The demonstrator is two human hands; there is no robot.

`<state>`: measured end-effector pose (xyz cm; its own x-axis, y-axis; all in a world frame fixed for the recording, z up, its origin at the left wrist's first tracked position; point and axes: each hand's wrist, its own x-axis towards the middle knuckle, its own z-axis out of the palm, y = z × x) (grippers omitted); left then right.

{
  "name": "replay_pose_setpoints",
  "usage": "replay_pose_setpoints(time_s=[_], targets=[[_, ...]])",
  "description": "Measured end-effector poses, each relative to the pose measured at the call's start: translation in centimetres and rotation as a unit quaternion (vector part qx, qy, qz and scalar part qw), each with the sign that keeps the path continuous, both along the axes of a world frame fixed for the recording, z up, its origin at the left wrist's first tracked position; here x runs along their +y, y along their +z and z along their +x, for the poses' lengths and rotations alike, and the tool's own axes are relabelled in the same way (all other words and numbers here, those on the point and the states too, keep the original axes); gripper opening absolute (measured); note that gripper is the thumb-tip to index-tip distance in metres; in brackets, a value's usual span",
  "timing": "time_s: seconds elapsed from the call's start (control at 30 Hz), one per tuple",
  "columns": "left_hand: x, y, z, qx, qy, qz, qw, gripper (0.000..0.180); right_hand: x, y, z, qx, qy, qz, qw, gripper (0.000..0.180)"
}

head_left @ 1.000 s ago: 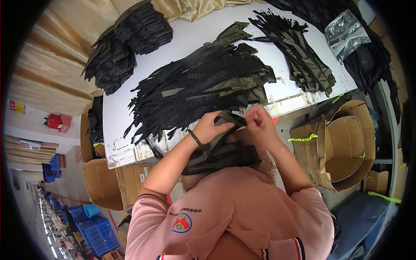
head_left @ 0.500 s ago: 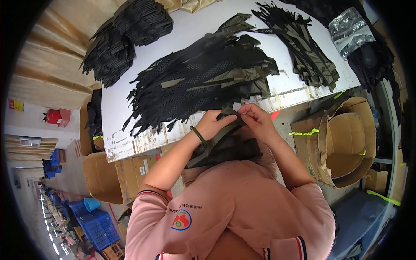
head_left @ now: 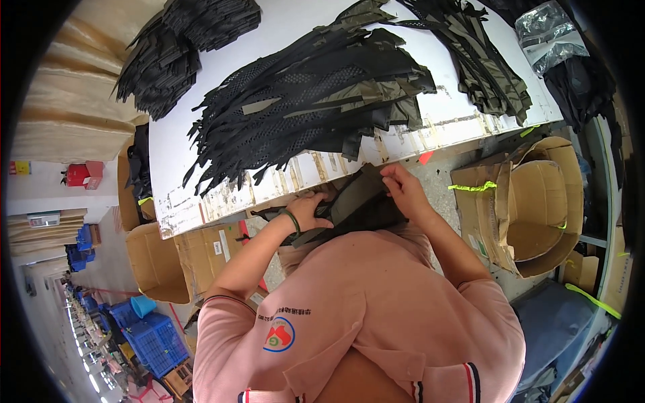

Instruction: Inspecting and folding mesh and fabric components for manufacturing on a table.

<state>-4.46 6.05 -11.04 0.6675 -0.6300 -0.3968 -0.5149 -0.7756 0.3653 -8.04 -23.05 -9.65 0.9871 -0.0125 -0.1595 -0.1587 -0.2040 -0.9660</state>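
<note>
A dark olive and black fabric piece [head_left: 363, 201] hangs over my lap at the table's front edge. My right hand [head_left: 408, 195] pinches its upper right corner between thumb and fingertips. My left hand [head_left: 308, 212], with a dark green bangle on the wrist, rests against the piece's left part, thumb and fingers apart. Ahead on the white table [head_left: 195, 208] lies a wide heap of black mesh and olive strips [head_left: 302, 101]. A second bundle of strips [head_left: 480, 60] lies at the far right, partly touching the heap.
Stacks of black pieces [head_left: 158, 67] stand at the table's far left. A clear plastic bag [head_left: 549, 37] lies at the far right corner. Open cardboard boxes stand on the floor, one at right [head_left: 484, 221] and one at left [head_left: 158, 269]. Blue crates [head_left: 156, 346] are farther left.
My left hand has moved down and left, its fingers spreading from the fabric's top edge. My right hand still pinches the piece, slightly farther right. The fabric now lies more spread out.
</note>
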Motion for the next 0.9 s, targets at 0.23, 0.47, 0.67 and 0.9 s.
replay_pose_setpoints(time_s=[0.23, 0.47, 0.67, 0.9], targets=[[-1.6, 2.3, 1.9, 0.302, 0.078, -0.126, 0.942, 0.033, -2.0, 4.1, -0.2, 0.040, -0.020, 0.104, 0.994, 0.012], [-6.6, 1.0, 1.2, 0.442, 0.218, -0.354, 0.795, 0.033, -6.1, 4.1, -1.9, 0.013, -0.009, 0.018, 1.000, 0.009], [-6.9, -1.7, -1.7, 0.059, 0.056, -0.278, 0.957, 0.047, -9.1, -0.9, -4.6, -0.015, 0.147, -0.513, 0.845, 0.015], [-4.1, -2.0, -4.3, -0.021, -0.052, -0.154, 0.986, 0.060, -5.4, 6.7, 3.6, -0.159, -0.082, -0.257, 0.950, 0.016]])
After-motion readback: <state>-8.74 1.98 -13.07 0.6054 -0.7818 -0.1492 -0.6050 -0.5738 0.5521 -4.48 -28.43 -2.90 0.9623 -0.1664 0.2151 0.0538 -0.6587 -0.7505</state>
